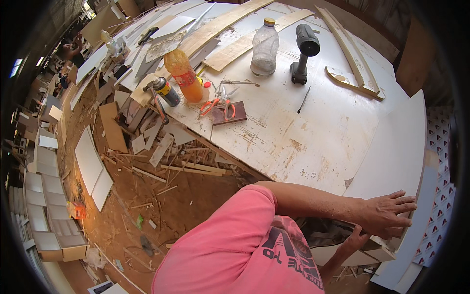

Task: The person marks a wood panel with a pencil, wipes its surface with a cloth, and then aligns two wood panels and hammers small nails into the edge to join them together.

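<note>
My left arm reaches across to the right. My left hand (384, 214) lies on the near end of a white board (394, 147), its fingers spread toward the board's right edge. Below it is my right hand (353, 241), low beside the near edge of the board, with its fingertips partly hidden behind the left hand; whether it grips the edge I cannot tell. The board lies along the right side of a large white worktable (274, 152), whose surface is scuffed and stained brown.
On the table stand a cordless drill (304, 51), a clear bottle (265, 49), an orange-filled bottle (188, 81) and a spray can (166, 91). Orange-handled snips (221, 104) lie near wooden strips (254, 46). Wood offcuts (196, 168) litter the floor at left.
</note>
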